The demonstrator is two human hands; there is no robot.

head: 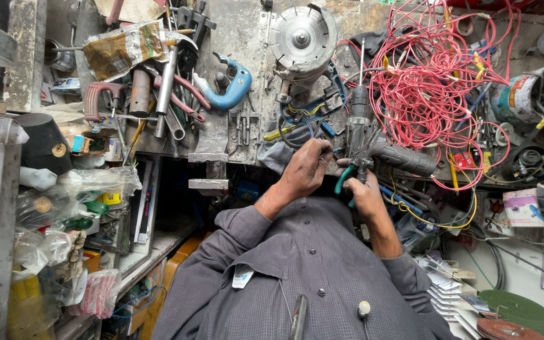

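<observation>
A grey metal power-tool body [361,135] lies at frame centre on the cluttered counter [234,135], left hand [305,171] pinching its side, right hand [365,194] clasping green-handled pliers [346,179] beside one red wire tangle [429,82].

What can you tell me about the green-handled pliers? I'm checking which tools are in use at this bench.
The green-handled pliers have curved handles in a teal-green covering and dark metal jaws. They point up, away from the person, with the jaws against the lower end of a grey metal power tool lying on the cluttered bench. The right hand grips the handles, which stand slightly apart. The left hand is at the tool beside them. Whether the jaws pinch anything cannot be made out.
</observation>
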